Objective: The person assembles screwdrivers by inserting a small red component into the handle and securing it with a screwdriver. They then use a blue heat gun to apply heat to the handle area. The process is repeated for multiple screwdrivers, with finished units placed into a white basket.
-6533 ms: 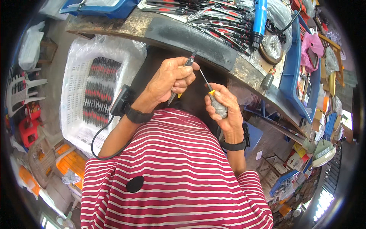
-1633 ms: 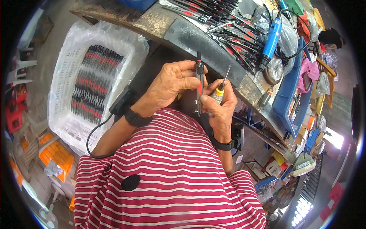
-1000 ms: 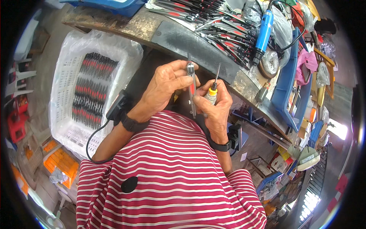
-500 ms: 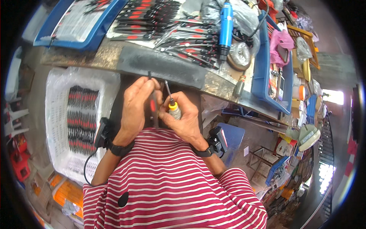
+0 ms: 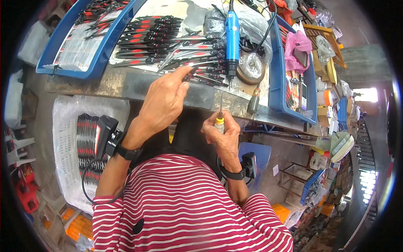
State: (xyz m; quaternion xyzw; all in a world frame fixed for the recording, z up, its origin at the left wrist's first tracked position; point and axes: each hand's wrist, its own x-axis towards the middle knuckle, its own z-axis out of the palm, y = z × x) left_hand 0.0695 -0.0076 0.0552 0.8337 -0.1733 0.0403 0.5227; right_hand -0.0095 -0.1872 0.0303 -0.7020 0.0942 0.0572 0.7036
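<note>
My left hand (image 5: 163, 101) reaches over the bench's front edge to a pile of slim black, red and silver pieces (image 5: 201, 54) whose kind I cannot make out. Its index finger stretches onto the near pieces, with the thumb apart from it. The other fingertips are partly hidden. Lower and to the right, my right hand (image 5: 223, 132) is closed round the handle of a screwdriver (image 5: 220, 117) with a yellow collar, its thin shaft pointing up toward the bench edge. Beyond it, a blue power screwdriver (image 5: 232, 40) hangs bit-down beside the pile.
Blue trays stand left (image 5: 94, 69) and right (image 5: 289, 110) on the bench. A roll of clear tape (image 5: 252, 67) and another screwdriver (image 5: 254, 101) lie near the edge. Left of my legs, a plastic-lined white basket (image 5: 63, 147) holds stacked black-and-red pieces.
My left hand has moved up and forward from my lap to the pile; the slim piece it held there no longer shows between its fingers. My right hand moved rightward with the screwdriver.
</note>
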